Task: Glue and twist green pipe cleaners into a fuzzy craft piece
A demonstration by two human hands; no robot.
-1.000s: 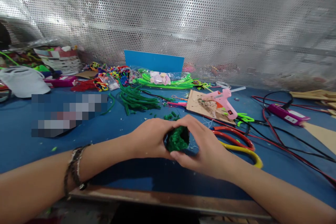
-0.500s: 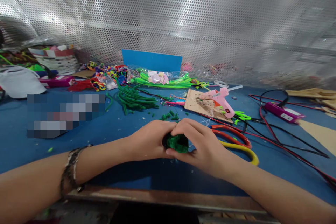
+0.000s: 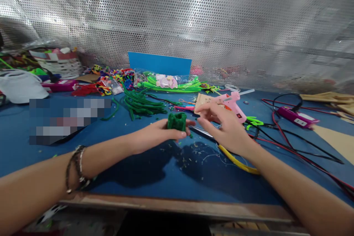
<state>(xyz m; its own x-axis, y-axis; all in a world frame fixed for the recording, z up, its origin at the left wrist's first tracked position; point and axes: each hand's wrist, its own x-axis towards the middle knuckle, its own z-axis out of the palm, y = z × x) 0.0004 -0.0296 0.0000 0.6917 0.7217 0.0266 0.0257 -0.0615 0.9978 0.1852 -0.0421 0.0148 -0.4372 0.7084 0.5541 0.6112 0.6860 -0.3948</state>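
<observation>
My left hand [image 3: 155, 135] is closed round a small dark green fuzzy tube [image 3: 177, 122], apparently made of pipe cleaners, holding it above the table with its hollow end facing up. To the right, my right hand [image 3: 225, 127] is raised apart from the tube, fingers loosely bent and spread, nothing visible between them. Under and beside that hand lie scissors; their metal blades [image 3: 204, 132] and yellow-lined handle [image 3: 239, 164] show, while the hand covers the rest. A bundle of dark green pipe cleaners [image 3: 141, 103] lies behind my left hand.
A pink glue gun [image 3: 237, 107] rests on a small board [image 3: 200, 99]. Black and red cables run past a purple power strip [image 3: 297, 118] at right. Behind lie bagged light green pipe cleaners [image 3: 182, 86] and a blue panel [image 3: 160, 63]. A white cap [image 3: 22, 86] sits left.
My hands were together around the green tube; my right hand has let go and moved up and right. My left hand has raised the tube and turned its hollow end upward.
</observation>
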